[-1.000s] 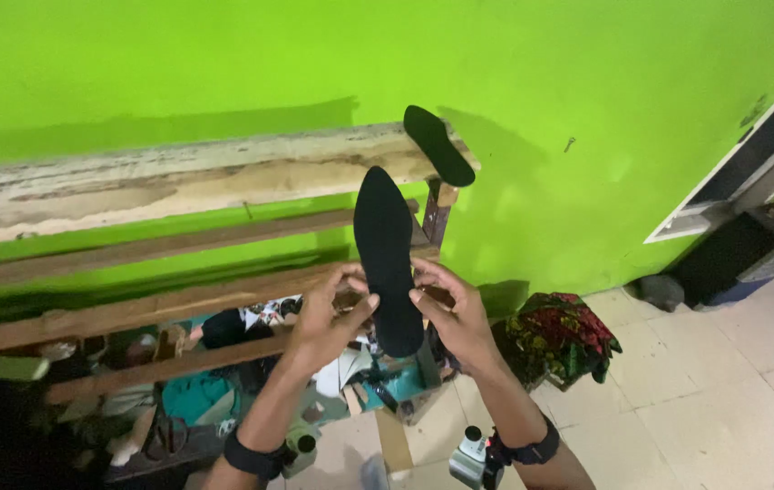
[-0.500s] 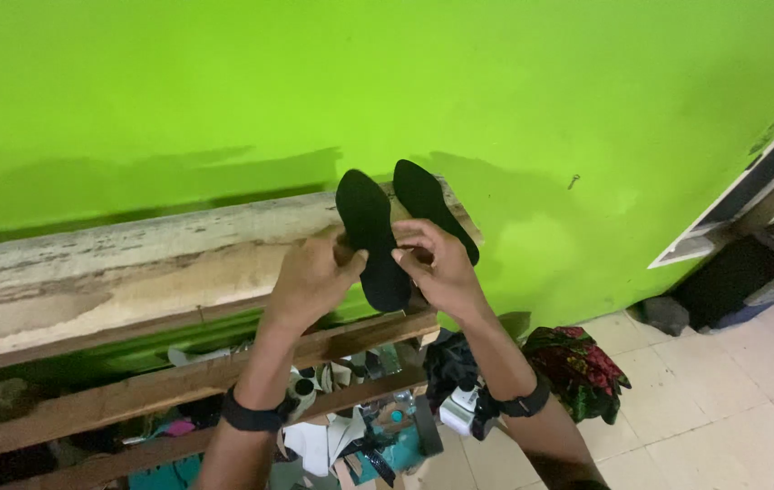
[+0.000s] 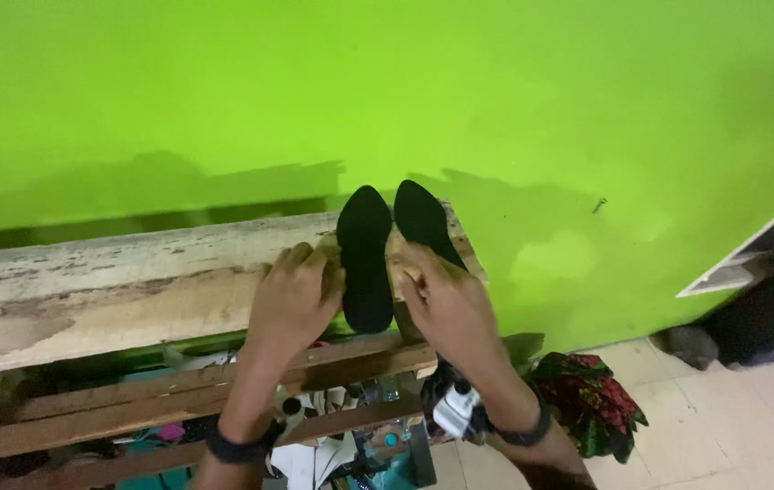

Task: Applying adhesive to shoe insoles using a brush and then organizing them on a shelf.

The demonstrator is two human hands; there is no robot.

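The left insole (image 3: 366, 263) lay flat on the plank (image 3: 115, 286), at the plank's right end, its long axis running from the near edge towards the green wall (image 3: 387, 91), pointed toe at the wall. A second insole (image 3: 425, 222) lay just beside it on the right, toe also at the wall but slanted, so its heel end passed under your right hand.

Your left hand (image 3: 294, 304) rested on the plank touching the left insole's left edge, fingers spread and loosely flat, clasping nothing. Your right hand (image 3: 446, 304) sat on the other side, fingers curled down over the heel part of the second insole and pressing it to the plank rather than pinching it; whether the thumb hooked under, you could not tell.

So the left insole lay between your two hands, heel end nearest you, both hands about equally close.

Below the plank, shelf rails (image 3: 133, 404) held clutter, and a red patterned cloth (image 3: 591, 404) lay on the floor right of the plank.
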